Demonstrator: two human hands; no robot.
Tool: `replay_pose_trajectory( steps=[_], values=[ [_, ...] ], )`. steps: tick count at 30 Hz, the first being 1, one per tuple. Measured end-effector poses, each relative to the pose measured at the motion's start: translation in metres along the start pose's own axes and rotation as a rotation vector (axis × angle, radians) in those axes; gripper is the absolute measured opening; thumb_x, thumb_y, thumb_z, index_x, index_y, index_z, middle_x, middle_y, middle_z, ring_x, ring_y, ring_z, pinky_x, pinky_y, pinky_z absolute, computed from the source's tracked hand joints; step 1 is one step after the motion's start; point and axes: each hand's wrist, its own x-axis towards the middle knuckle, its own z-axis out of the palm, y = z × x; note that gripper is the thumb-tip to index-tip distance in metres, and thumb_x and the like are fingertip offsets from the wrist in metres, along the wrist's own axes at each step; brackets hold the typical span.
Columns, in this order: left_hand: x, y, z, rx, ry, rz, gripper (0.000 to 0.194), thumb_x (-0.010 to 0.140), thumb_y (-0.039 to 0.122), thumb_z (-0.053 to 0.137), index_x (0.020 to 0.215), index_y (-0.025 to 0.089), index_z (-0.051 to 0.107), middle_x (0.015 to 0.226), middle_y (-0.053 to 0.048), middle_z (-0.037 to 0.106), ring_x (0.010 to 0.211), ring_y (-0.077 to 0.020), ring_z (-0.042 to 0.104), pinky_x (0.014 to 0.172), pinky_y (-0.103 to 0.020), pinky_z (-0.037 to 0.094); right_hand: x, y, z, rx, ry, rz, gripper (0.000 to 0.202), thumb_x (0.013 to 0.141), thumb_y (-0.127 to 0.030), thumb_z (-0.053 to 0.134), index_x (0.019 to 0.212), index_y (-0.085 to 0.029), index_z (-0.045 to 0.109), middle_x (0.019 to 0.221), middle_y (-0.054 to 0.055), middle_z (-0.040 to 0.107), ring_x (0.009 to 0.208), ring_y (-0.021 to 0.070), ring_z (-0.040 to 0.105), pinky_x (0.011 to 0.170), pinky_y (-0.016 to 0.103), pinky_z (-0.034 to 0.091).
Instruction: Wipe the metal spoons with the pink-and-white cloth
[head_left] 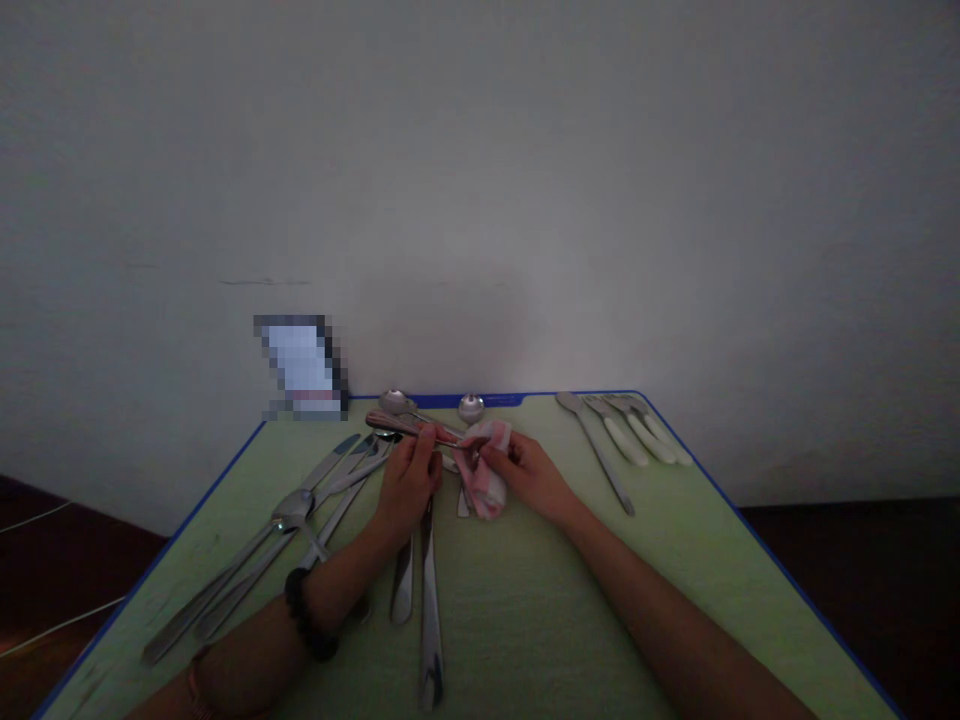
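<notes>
My left hand (pixel 411 475) is closed around a metal piece of cutlery (pixel 390 424), its handle pointing left. The far end of that piece is wrapped in a pink and white cloth (pixel 491 490), so I cannot tell its kind. Fingers of my right hand (pixel 521 468) pinch the cloth around that end, just right of my left hand. Beneath and behind both hands lie metal spoons, with one spoon bowl (pixel 471 407) near the table's back edge and another spoon (pixel 396 401) to its left. Two long handles (pixel 430 630) stretch toward me below my left hand.
Several knives and spoons (pixel 296 505) lie in a loose pile on the left of the green table (pixel 540 620). At right are white-handled forks (pixel 626 440) and a long metal piece (pixel 600 450). A blurred-out phone-like screen (pixel 304 365) leans by the wall (pixel 480 200).
</notes>
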Motion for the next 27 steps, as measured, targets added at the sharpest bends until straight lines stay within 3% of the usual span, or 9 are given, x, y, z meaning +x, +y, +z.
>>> replay_pose_trajectory(
  steps=[27],
  values=[
    [-0.0009, 0.0030, 0.0012, -0.030, -0.020, -0.019, 0.041, 0.080, 0.055, 0.048, 0.079, 0.014, 0.056, 0.042, 0.010, 0.030, 0.035, -0.0054, 0.025, 0.035, -0.017, 0.017, 0.0001, 0.0000, 0.0004, -0.015, 0.026, 0.015, 0.025, 0.081, -0.034, 0.052, 0.094, -0.015, 0.063, 0.083, 0.003, 0.065, 0.074, 0.0150, 0.056, 0.067, 0.026, 0.044]
  ],
)
